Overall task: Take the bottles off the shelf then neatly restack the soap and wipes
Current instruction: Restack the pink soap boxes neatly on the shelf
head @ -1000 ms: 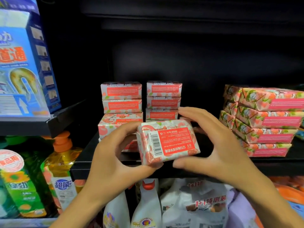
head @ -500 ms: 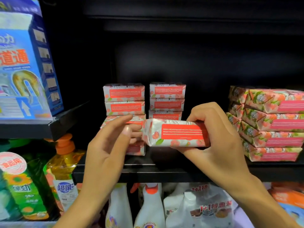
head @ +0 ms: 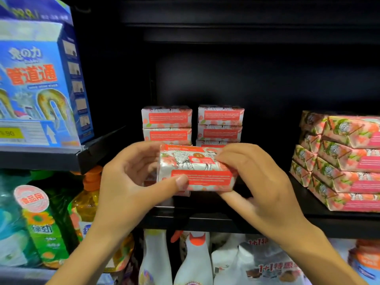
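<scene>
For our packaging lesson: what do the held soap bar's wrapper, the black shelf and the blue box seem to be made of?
Soap bar: glossy printed paper or film, probably; it shines and creases at folded ends.
Black shelf: likely painted metal, matt, with a thin straight front lip.
Blue box: printed cardboard, slightly glossy, with crisp folded edges.

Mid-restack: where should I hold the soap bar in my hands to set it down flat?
Hold the soap bar by its two short ends, left hand and right hand coming in from the sides. It is a flat rectangular block, long red-label face toward you; end grips likely leave its underside free to land on a rear stack.
</scene>
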A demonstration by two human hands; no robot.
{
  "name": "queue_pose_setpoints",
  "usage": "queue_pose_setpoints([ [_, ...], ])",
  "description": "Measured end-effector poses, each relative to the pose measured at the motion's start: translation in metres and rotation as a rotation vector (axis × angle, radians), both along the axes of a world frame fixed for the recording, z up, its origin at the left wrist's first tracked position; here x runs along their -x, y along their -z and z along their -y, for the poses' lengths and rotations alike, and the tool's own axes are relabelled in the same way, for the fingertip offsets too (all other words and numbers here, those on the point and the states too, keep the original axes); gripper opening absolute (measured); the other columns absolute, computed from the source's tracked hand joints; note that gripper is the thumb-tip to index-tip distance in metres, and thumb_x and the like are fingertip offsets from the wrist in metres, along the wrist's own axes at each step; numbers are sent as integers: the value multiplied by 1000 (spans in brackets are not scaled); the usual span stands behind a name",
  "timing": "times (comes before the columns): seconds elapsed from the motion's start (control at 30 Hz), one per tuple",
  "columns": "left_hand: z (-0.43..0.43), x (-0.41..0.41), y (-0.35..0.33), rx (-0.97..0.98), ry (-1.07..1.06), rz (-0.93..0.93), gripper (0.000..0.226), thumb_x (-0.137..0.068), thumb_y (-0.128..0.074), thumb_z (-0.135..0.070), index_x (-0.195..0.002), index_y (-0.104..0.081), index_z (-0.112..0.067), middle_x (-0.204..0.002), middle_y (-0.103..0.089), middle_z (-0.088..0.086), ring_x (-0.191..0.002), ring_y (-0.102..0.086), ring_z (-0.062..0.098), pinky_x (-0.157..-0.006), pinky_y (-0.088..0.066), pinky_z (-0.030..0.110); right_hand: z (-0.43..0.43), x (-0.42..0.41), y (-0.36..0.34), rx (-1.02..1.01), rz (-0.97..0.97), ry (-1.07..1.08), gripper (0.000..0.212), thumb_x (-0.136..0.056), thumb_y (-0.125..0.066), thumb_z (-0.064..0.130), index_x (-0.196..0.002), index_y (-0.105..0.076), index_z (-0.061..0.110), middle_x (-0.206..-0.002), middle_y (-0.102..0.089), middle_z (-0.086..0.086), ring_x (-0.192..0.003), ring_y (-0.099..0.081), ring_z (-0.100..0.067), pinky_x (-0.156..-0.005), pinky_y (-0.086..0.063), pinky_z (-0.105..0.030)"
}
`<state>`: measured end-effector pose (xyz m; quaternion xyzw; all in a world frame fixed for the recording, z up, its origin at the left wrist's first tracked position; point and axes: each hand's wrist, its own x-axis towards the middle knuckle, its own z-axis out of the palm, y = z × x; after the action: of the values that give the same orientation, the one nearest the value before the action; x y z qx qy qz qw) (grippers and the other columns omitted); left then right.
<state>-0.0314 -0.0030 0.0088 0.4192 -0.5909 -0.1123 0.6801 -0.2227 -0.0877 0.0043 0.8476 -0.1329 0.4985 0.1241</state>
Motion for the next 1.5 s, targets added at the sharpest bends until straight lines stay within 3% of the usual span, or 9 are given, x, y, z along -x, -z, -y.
queue_pose_setpoints([
  [0.13,1,-10,-5,70,-94,-16,62,-54,-81,-58,-104,-65,-24,-103,-72,-9,-96,-69,10,-76,-54,19,3,14,5,-243,-12,22,45,-80,-62,44,-118,-55,21,-118,-55,11,-114,-51,-2,-97,-40,-16],
  [0.27,9,-20,-4,82,-193,-70,50,-59,-75,-47,-104,-66,-25,-101,-72,-9,-97,-68,10,-80,-55,22,10,24,21,-545,-266,-4,50,-66,-63,70,-103,-59,37,-106,-55,24,-103,-53,2,-85,-44,-18],
  [0.5,23,-18,3,49,-292,-9,39,-70,-74,-42,-105,-58,-43,-98,-67,-32,-99,-63,-5,-84,-50,11,17,24,31,-490,-400,32,44,-72,-54,68,-103,-61,37,-103,-55,24,-105,-48,1,-83,-48,-26],
  [0.67,31,-24,10,35,-377,-21,52,-77,-66,-33,-127,-57,-21,-121,-64,-6,-114,-59,6,-97,-50,30,16,25,32,-494,-401,43,47,-72,-51,70,-106,-60,39,-105,-52,26,-106,-46,4,-84,-47,-25],
  [0.8,28,-19,9,99,-422,32,47,-80,-71,-27,-123,-56,-19,-120,-61,-8,-113,-58,7,-95,-50,27,13,25,26,-493,-383,22,43,-73,-54,67,-101,-64,35,-101,-56,23,-102,-52,2,-81,-49,-27],
  [1.0,16,6,27,390,-592,401,21,-82,-68,-13,-99,-65,-2,-102,-62,6,-100,-58,17,-89,-47,28,31,17,-20,-326,14,93,34,-79,-69,37,-106,-65,17,-108,-62,8,-104,-55,-4,-91,-43,-19],
  [1.2,28,36,49,76,-359,644,22,-82,-59,-41,-86,-69,-22,-81,-65,-14,-76,-58,0,-64,-50,20,73,-13,-52,-378,-33,442,49,-84,-67,32,-125,-53,9,-122,-58,-5,-111,-54,-19,-90,-41,-25],
  [1.33,31,37,51,-51,-365,701,24,-80,-53,-47,-78,-70,-29,-74,-64,-19,-70,-56,-1,-57,-49,18,81,-21,-50,-453,-119,487,33,-91,-58,21,-119,-54,5,-118,-60,-9,-102,-59,-22,-85,-46,-29],
  [1.5,29,36,51,-95,-346,698,24,-81,-52,-48,-72,-68,-32,-70,-62,-19,-69,-55,0,-57,-49,21,75,-23,-45,-238,13,537,25,-87,-64,11,-108,-58,1,-111,-60,-14,-101,-57,-27,-80,-45,-29],
])
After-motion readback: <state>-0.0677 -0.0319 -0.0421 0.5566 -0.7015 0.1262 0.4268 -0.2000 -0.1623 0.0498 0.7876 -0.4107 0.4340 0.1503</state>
